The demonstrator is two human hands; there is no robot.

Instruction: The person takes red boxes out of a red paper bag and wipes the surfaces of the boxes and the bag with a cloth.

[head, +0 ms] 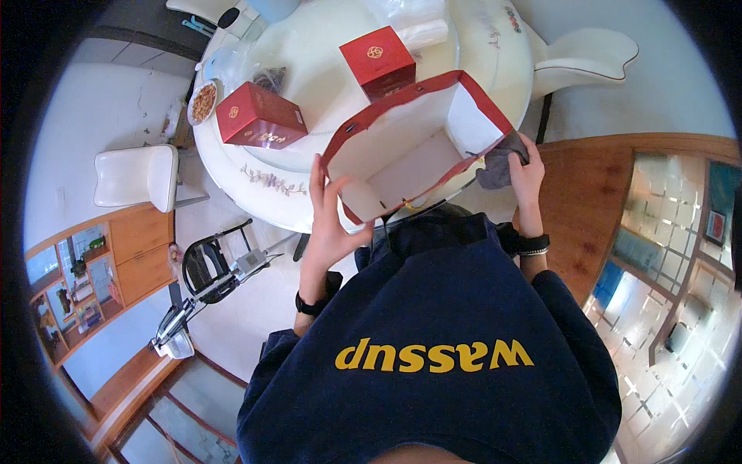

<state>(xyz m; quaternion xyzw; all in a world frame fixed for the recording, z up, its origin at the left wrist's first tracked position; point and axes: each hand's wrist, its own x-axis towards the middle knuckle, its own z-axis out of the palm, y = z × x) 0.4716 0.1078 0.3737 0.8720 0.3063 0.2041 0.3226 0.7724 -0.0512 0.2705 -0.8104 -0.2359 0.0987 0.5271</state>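
Observation:
A red paper gift bag [406, 156] with a white inside stands before me at the table's near edge, its mouth turned up towards me. Small dark eyelets or cord ends show along its rim. My left hand [331, 223] is curved around the bag's left end, thumb and fingers spread against its edge. Beyond the bag's right end, my right hand [528, 168] grips a dark grey cloth [495, 165], which lies against the bag's outside. Two red boxes with gold emblems are on the table: one box [261, 116] left of the bag, another box [379, 61] just behind it.
The round cream table [278, 182] bears a dish of nuts or grains [203, 103], plastic wrapping [426, 32] and a lidded jar [240, 23]. White chairs [139, 177] stand around it. A metal stand [232, 272] is on the floor at left.

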